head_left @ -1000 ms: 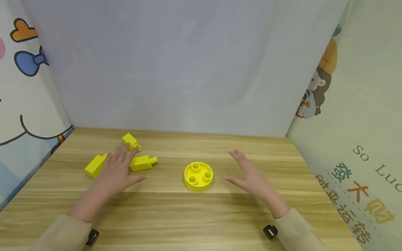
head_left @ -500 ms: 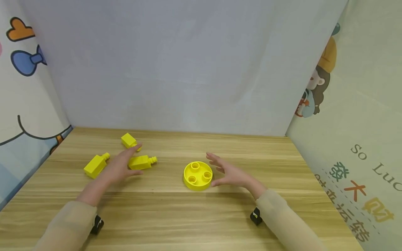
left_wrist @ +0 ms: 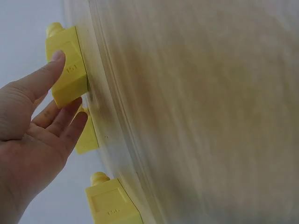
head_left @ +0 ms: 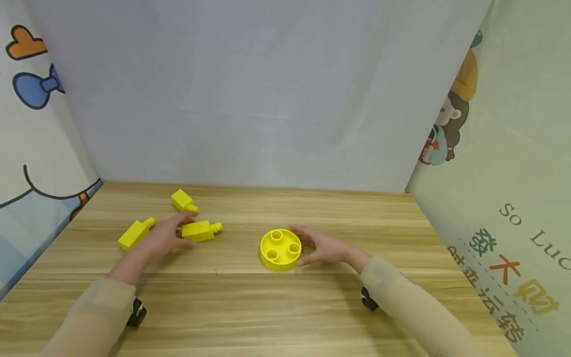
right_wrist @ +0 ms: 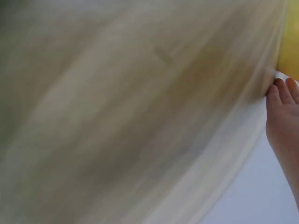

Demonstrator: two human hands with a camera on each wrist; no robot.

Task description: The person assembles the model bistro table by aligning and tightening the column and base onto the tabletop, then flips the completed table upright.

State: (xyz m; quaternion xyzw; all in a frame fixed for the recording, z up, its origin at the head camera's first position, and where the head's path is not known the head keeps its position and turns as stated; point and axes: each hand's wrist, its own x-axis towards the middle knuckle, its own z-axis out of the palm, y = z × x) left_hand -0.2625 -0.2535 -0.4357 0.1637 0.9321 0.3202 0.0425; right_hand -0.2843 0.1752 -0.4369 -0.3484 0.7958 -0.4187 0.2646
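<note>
Head view, left hand: arched around the base of the middle yellow bottle-shaped block, thumb and fingers apart on either side; the left hand was spread flat a second ago.
Head view, right hand: the right hand has come in to the right edge of the round yellow three-socket dish, thumb and fingers parted; contact cannot be told.
Head view, other blocks: the left bottle block and far bottle block lie on the wood-grain tabletop.
Left wrist view: thumb overlaps the block marked "151", fingers below its base; no firm grip shows.
Right wrist view: blurred; fingertips beside a yellow surface.
Meaning: each hand now seems placed at one piece, though all remain on the tabletop.
</note>
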